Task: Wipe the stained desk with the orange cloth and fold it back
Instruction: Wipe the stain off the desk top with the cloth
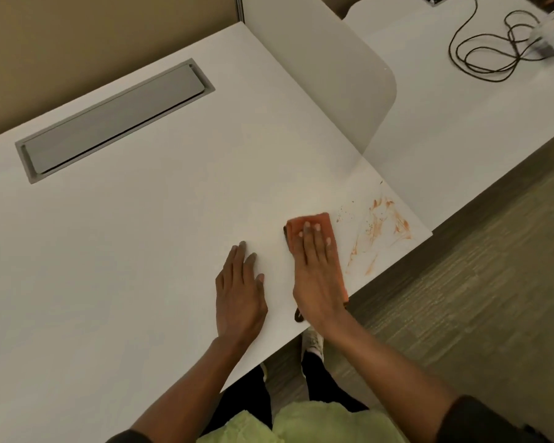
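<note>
The orange cloth (321, 222) lies folded on the white desk (147, 238), near its front right edge. My right hand (315, 273) presses flat on top of the cloth, fingers spread, and hides most of it. My left hand (240, 289) rests palm down on the bare desk just left of the cloth, holding nothing. An orange-brown stain (381, 231) of smears and small specks marks the desk right of the cloth, up to the desk's corner.
A grey cable-tray lid (112, 119) is set into the desk at the back left. A white rounded divider panel (327, 68) stands on the right side. Beyond it, another desk (454, 110) carries a coiled black cable (490, 49). Carpeted floor (480, 298) lies off the front edge.
</note>
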